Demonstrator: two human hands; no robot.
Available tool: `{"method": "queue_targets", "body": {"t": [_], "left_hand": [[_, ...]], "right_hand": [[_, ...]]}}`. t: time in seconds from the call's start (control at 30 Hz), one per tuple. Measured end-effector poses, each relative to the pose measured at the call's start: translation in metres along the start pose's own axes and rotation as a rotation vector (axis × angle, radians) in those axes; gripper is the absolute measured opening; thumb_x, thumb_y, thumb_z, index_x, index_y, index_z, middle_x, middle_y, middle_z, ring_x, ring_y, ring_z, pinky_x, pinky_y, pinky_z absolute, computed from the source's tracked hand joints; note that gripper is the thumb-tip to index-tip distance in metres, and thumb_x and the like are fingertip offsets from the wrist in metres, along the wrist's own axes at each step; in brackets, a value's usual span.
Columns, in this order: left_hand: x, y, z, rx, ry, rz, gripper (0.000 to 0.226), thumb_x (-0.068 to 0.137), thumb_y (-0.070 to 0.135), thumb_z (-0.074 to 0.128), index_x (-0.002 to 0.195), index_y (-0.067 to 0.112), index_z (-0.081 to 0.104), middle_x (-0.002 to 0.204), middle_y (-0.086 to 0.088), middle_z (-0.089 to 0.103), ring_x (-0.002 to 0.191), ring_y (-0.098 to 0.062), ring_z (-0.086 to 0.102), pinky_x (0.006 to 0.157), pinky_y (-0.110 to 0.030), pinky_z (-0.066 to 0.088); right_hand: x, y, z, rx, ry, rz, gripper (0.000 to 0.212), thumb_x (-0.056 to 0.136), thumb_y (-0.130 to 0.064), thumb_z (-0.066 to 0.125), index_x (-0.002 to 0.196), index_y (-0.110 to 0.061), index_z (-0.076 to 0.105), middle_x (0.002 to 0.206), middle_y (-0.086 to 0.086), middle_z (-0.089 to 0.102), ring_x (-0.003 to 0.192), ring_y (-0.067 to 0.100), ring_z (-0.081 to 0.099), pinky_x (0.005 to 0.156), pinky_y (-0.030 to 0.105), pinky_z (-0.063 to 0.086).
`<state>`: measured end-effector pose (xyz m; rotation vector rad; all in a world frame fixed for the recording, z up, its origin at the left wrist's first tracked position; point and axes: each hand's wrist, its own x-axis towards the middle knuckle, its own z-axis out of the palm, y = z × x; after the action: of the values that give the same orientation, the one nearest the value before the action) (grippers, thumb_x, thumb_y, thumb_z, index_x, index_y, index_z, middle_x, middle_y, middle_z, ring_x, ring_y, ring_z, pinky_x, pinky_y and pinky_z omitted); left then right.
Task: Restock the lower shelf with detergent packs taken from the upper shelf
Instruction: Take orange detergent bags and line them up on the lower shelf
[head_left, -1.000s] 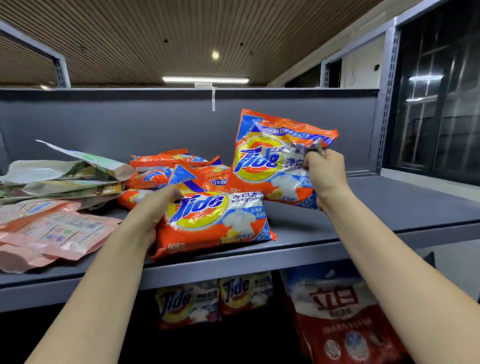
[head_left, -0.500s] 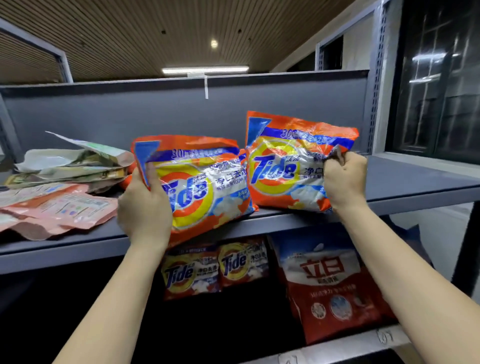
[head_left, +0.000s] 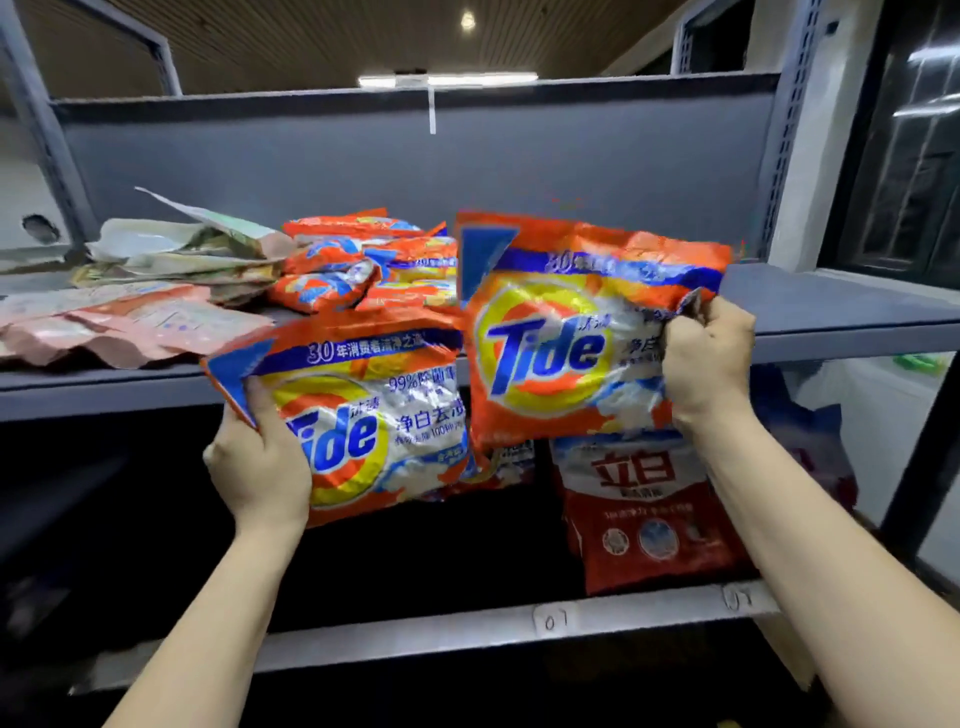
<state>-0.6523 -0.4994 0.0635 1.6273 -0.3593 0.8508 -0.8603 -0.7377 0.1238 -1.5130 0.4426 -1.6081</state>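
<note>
My left hand (head_left: 260, 462) grips an orange Tide pack (head_left: 363, 415) by its left edge, held upright in front of the upper shelf's edge (head_left: 104, 389) and partly below it. My right hand (head_left: 709, 358) pinches the right edge of a second Tide pack (head_left: 566, 332), which hangs in front of the same shelf edge. More Tide packs (head_left: 363, 265) lie piled at the back of the upper shelf. On the lower shelf (head_left: 441, 631) a Tide pack (head_left: 506, 460) is mostly hidden behind the two held packs.
A red and white detergent bag (head_left: 644, 514) stands on the lower shelf at the right, with a blue bag (head_left: 810, 441) behind it. Pink and pale pouches (head_left: 130, 312) lie on the upper shelf's left. A grey upright post (head_left: 789, 130) bounds the shelf on the right.
Both packs have come off the upper shelf toward me and lower. The left pack has dropped below the shelf edge; the right pack now hangs in front of it.
</note>
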Motion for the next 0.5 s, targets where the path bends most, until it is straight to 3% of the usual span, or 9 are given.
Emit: {"method": "queue_targets", "body": {"t": [0.1, 0.2, 0.3, 0.37, 0.5], "left_hand": [[-0.024, -0.016, -0.010, 0.046, -0.046, -0.025, 0.053, 0.098, 0.040, 0.029, 0.102, -0.002, 0.060, 0.085, -0.030, 0.064, 0.080, -0.049, 0.058, 0.066, -0.034, 0.032], [-0.042, -0.027, -0.019, 0.116, -0.056, -0.055, 0.054, 0.099, 0.043, 0.028, 0.103, 0.000, 0.060, 0.079, -0.024, 0.063, 0.073, -0.045, 0.059, 0.065, -0.034, 0.035], [-0.051, -0.039, -0.019, 0.182, -0.115, -0.131, 0.053, 0.101, 0.048, 0.027, 0.103, 0.006, 0.060, 0.069, -0.006, 0.056, 0.062, -0.029, 0.053, 0.061, -0.030, 0.036], [-0.053, -0.045, -0.016, 0.205, -0.194, -0.168, 0.049, 0.100, 0.047, 0.029, 0.099, 0.010, 0.060, 0.070, -0.003, 0.057, 0.063, -0.025, 0.054, 0.060, -0.030, 0.039], [-0.063, -0.059, -0.013, 0.215, -0.263, -0.239, 0.044, 0.099, 0.048, 0.030, 0.093, 0.013, 0.055, 0.073, -0.005, 0.063, 0.068, -0.027, 0.064, 0.068, -0.037, 0.053]], "right_hand": [[-0.027, 0.020, -0.007, -0.058, -0.105, -0.017, 0.017, 0.066, -0.004, 0.038, 0.051, -0.009, 0.038, 0.047, -0.016, 0.040, 0.046, -0.001, 0.031, 0.043, 0.019, 0.025], [-0.051, 0.049, -0.016, -0.139, -0.173, 0.057, 0.015, 0.070, -0.001, 0.040, 0.058, 0.005, 0.047, 0.056, 0.005, 0.048, 0.055, 0.014, 0.040, 0.052, 0.024, 0.031], [-0.066, 0.078, -0.022, -0.196, -0.191, 0.126, 0.029, 0.074, 0.006, 0.040, 0.059, -0.011, 0.058, 0.055, -0.003, 0.055, 0.056, 0.011, 0.045, 0.054, 0.025, 0.035], [-0.074, 0.092, -0.024, -0.230, -0.182, 0.186, 0.033, 0.073, 0.006, 0.040, 0.057, -0.015, 0.059, 0.051, -0.007, 0.055, 0.053, 0.012, 0.044, 0.053, 0.026, 0.035], [-0.082, 0.115, -0.027, -0.314, -0.158, 0.283, 0.019, 0.068, 0.001, 0.037, 0.068, 0.009, 0.054, 0.059, 0.024, 0.050, 0.057, 0.020, 0.035, 0.058, 0.032, 0.029]]}}
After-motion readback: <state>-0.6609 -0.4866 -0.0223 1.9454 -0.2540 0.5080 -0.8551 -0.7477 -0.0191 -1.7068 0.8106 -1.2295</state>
